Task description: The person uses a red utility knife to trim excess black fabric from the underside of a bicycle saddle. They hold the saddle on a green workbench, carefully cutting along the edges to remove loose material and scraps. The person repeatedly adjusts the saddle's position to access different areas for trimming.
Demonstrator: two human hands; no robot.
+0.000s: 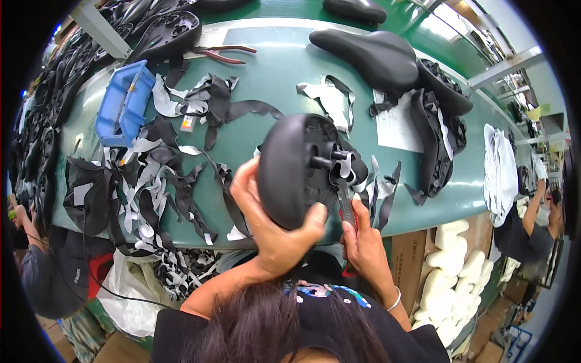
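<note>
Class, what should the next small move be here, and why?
Probably the right hand should guide the red-handled grey tool along the curled black-and-white strip: its tip sits close by, and the left hand grips the smooth, rounded black saddle.

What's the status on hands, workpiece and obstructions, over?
Left hand gripping black saddle. Right hand holding red-handled tool, tip at saddle's underside. Fabric scraps litter green table; no clear obstruction.

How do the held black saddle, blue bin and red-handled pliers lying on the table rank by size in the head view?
Largest to smallest, as they look:
1. Held black saddle
2. Blue bin
3. Red-handled pliers
</note>
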